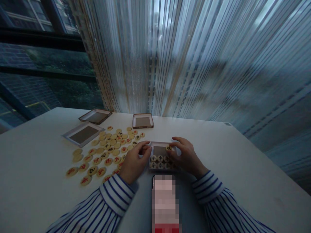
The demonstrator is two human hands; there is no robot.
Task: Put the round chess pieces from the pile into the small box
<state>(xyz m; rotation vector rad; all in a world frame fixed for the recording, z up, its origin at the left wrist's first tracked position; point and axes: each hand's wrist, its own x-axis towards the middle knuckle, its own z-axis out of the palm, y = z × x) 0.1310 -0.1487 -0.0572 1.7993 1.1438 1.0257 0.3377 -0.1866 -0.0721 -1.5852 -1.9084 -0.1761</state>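
Observation:
A small white box (163, 144) lies between my hands, with two rows of round wooden pieces marked in black (160, 158) along its near side. My right hand (186, 155) is at the box's right side, its thumb and a finger closed on a round wooden piece (168, 147) over the box's far right part. At the box's left edge is my left hand (136, 161), its fingers curled in towards the thumb; whether they hold anything is hidden. Many loose round pieces with red or black characters (108, 161) are spread to the left of my left hand, some face down.
Three shallow trays or lids stand farther back: a brown-edged one (95, 122), a white one (66, 135) and a small brown-edged one (143, 127). A phone (165, 200) lies near me on the white table (243, 181). Curtains hang behind.

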